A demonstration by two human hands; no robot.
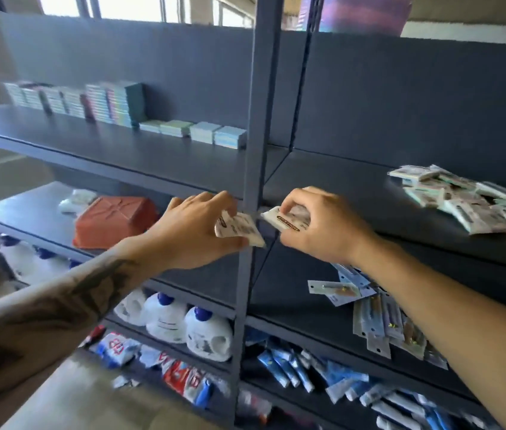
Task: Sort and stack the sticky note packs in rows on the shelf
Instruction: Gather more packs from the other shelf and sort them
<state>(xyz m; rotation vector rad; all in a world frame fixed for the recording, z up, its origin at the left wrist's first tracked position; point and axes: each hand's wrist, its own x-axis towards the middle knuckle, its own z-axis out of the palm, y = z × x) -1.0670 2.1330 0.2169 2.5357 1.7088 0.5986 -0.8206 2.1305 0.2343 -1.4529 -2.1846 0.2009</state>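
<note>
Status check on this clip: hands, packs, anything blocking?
Left hand holds one pack; right hand holds another. Sorted rows upper left, loose pile right. Shelf upright stands between hands.

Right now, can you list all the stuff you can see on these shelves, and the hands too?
Stacked sticky note packs: many, pastel and teal, in rows on the top left shelf.
Low sticky note stacks: about four, green and blue, right end of that row.
Loose pack pile: many, white and pale, jumbled on the top right shelf.
Basket: one, orange-red, upside down on the left middle shelf.
White jugs: several, blue caps, lower left shelf.
Carded items: many, pale cards, right middle shelf.
Pouches: many, red, white and blue, bottom left.
Tubes: many, blue and white, bottom right.
Shelf post: one, dark grey, centre.
Left hand: grips one white pack.
Right hand: grips another white pack.
</note>
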